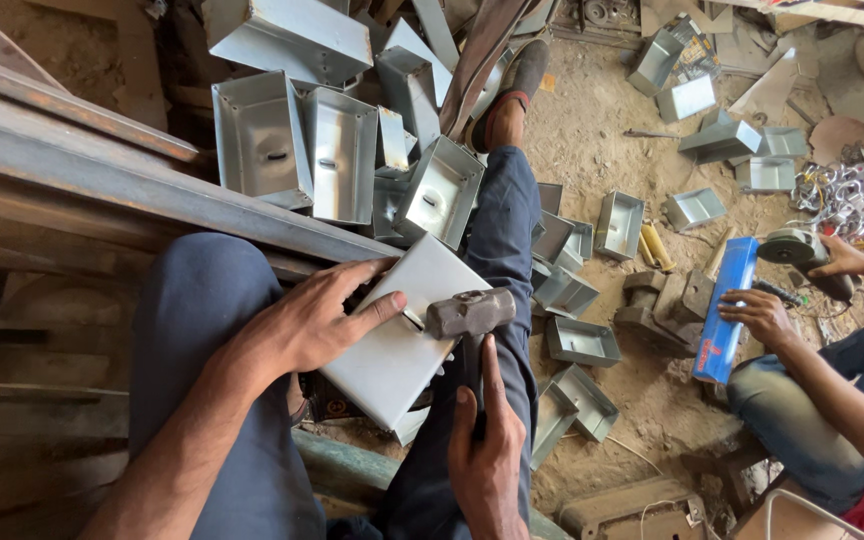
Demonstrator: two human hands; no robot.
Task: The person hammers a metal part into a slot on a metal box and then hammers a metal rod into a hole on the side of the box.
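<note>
- Left hand [317,325]: palm down, fingers [377,308] spread flat on a pale sheet-metal piece [392,350]; pressing, not gripping.
- Right hand [487,460]: fingers closed round the handle of a hammer [469,312]; the dark, worn head rests at the right edge of the sheet.
- Sheet-metal piece: flat, roughly rectangular, lying across the person's lap between blue-trousered knees, tilted, its upper corner near a rusty steel beam [152,190].
- Finished stock: a pile of folded galvanised box trays [337,150] stands beyond the beam; more single trays [582,342] lie scattered on the dirt floor [592,140] to the right.
- Progress, as judged: many trays are already formed; the sheet in hand shows no visible folded sides on top, so its shaping appears early or unfinished.
- Co-worker, right edge: one hand [762,315] steadies a blue rectangular bar [727,310]; the other hand [842,255] holds an angle grinder [797,248].
</note>
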